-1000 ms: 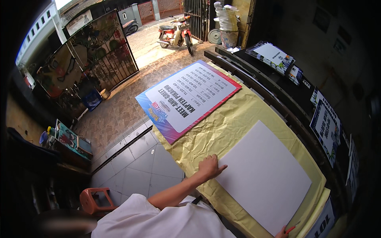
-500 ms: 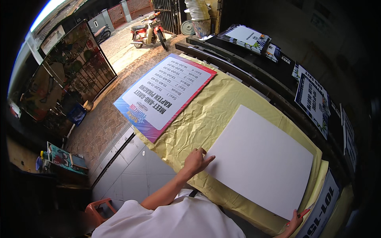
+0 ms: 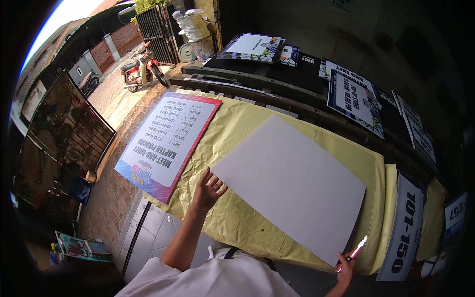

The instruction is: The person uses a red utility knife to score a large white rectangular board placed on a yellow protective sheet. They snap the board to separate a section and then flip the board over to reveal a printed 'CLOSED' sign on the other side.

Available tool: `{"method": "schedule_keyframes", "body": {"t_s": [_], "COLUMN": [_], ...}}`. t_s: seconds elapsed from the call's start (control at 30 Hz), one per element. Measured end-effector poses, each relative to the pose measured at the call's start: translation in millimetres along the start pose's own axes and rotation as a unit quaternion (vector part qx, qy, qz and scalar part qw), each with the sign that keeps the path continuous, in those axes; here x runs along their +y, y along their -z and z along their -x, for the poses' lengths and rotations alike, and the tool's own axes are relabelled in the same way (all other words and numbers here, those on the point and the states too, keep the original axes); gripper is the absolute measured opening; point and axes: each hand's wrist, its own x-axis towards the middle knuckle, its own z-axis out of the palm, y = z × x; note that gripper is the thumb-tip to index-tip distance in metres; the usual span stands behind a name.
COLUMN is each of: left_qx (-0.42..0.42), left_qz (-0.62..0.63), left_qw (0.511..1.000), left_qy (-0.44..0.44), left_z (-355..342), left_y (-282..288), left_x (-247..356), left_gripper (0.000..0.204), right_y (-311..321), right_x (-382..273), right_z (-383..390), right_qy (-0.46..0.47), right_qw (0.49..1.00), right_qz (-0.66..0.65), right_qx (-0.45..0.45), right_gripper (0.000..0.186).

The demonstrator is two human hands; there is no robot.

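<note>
A large blank white board (image 3: pixel 292 183) lies on crinkled yellow paper (image 3: pixel 237 114) that covers the table. Beside the board's left corner is my left hand (image 3: pixel 207 192), its fingers spread and nothing in them. Whether its fingertips touch the board's edge I cannot tell. At the near right corner my right hand (image 3: pixel 345 267) is closed round a red utility knife (image 3: pixel 357 249), whose bright tip points up and away from me. The right fingers are right against that corner. A printed sign (image 3: pixel 166 143) with a pink and blue border lies to the left on the same paper.
A sign with large dark figures (image 3: pixel 402 227) rests at the table's right end. Beyond the table, dark rails (image 3: pixel 277 99) and a black surface carry several printed boards (image 3: pixel 354 101). A metal gate (image 3: pixel 69 133) and a red motorcycle (image 3: pixel 143 69) stand at the left.
My view has turned, so the scene sits further left. My left hand has opened out at the board's left corner. The knife in my right hand now points more upward.
</note>
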Motion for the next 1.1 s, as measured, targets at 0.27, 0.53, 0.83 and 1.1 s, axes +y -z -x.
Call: {"method": "schedule_keyframes", "body": {"t_s": [0.27, 0.53, 0.83, 1.1], "left_qx": [0.054, 0.074, -0.01, -0.086], "left_qz": [-0.034, -0.177, -0.17, -0.342], "left_qw": [0.994, 0.981, 0.985, 0.936], "left_qy": [0.086, -0.01, -0.026, 0.0], "left_z": [44.4, 24.3, -42.3, -114.4], "left_y": [-4.8, -36.9, -19.3, -24.0], "left_x": [-111.7, -89.1, -39.7, 61.6], "left_gripper": [0.048, 0.052, 0.038, 0.054], "right_y": [-55.4, -62.2, -123.0, -98.0], "right_x": [17.2, 51.4, 44.0, 30.4], "right_z": [72.3, 81.2, 128.0, 130.1], "right_qy": [-0.023, 0.056, 0.067, 0.042], "right_qw": [0.997, 0.985, 0.975, 0.99], "right_qz": [0.051, 0.161, 0.202, 0.089], "right_qx": [0.049, 0.006, -0.065, -0.102], "right_gripper": [0.046, 0.04, 0.043, 0.035]}}
